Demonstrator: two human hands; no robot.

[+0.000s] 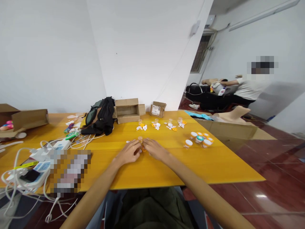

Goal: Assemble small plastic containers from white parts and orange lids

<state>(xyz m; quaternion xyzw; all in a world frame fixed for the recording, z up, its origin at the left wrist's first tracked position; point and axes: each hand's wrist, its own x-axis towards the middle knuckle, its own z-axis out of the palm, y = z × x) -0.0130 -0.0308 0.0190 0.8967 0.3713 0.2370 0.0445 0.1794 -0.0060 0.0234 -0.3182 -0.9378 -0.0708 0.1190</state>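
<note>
My left hand (pixel 129 152) and my right hand (pixel 153 149) meet near the middle of the yellow table (pixel 166 171). Between them stands a small clear cup (pixel 140 139), and a bit of orange (pixel 144 148) shows by my right fingertips. The fingers of both hands are bent inward around small parts; which hand grips what is too small to tell. Small white pieces (pixel 128 142) lie beside my left hand. Behind, several clear cups stand with white and orange parts (pixel 142 126) before them. To the right is a group of lidded jars (pixel 188 143), with white, orange and teal lids.
An open cardboard box (pixel 128 111), a smaller box (pixel 158 109) and a black bag (pixel 101 117) line the back. Power strips (pixel 43 168), cables and a blurred phone-like object (pixel 72 173) lie left. Another cardboard box (pixel 30 119) is far left. A person (pixel 252 86) sits at the right.
</note>
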